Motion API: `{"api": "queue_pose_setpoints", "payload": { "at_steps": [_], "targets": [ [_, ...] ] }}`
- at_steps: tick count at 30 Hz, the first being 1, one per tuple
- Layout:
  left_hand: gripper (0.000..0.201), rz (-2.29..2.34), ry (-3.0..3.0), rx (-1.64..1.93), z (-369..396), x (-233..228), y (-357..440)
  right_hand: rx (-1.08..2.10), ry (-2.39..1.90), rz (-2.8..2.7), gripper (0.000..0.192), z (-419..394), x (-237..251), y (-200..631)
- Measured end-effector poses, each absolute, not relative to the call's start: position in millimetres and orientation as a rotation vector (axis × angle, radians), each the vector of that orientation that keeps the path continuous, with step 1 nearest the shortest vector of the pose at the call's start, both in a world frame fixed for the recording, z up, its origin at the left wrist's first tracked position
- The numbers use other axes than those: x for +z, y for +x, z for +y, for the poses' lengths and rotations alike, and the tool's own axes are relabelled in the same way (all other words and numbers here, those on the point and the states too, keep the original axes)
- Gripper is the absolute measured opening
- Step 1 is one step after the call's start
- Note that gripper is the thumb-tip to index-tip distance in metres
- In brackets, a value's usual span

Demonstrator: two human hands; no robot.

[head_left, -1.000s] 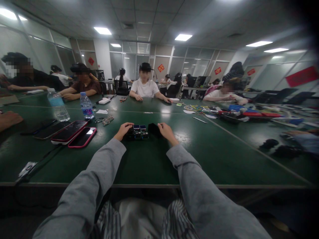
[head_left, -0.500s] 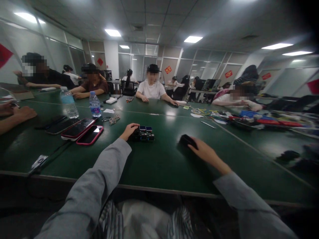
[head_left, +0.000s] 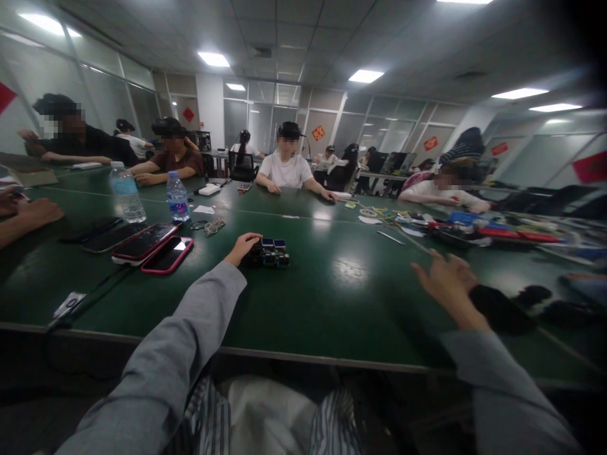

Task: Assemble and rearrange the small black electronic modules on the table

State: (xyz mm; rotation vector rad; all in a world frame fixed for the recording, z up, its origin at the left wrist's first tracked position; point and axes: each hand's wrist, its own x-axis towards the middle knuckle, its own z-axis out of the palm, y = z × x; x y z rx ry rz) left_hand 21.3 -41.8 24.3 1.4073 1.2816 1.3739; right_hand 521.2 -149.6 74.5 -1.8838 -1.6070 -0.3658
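While a dark, blocky, small-screened circuit board (head_left: 274, 254), inside the green tabletop's (head_left: 332, 322) near edge, is touched by the left hand (head_left: 243, 248), perhaps for steadiness, grip unclear, the right hand (head_left: 449, 284) is seen spread beside a blurred black object (head_left: 501, 308).

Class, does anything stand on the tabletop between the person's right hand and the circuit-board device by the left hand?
Nothing visible does: from the right hand across to the circuit-board device, only green tabletop shows. The left hand is at the device's opposite end, outside that path.
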Motion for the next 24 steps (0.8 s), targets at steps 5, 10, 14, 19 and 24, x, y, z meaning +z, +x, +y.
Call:
{"api": "queue_pose_setpoints", "payload": {
  "at_steps": [5,10,14,19,24],
  "targets": [
    [0.021,1.275,1.409,1.374,-41,23,21,-0.261,-1.532,-2.038,0.052,-115,65,325],
    [0.021,1.236,1.444,1.380,-39,22,22,-0.032,-1.205,-2.168,0.045,-108,34,206],
    [0.022,1.257,1.463,1.388,-35,20,22,0.047,-1.137,-2.171,0.039,-104,19,215],
    [0.022,1.271,1.468,1.375,-35,20,22,0.103,-1.161,-2.095,0.035,-90,14,233],
    [0.021,1.260,1.448,1.368,-39,24,22,0.081,-1.131,-2.117,0.039,-80,12,236]
  ]
}}
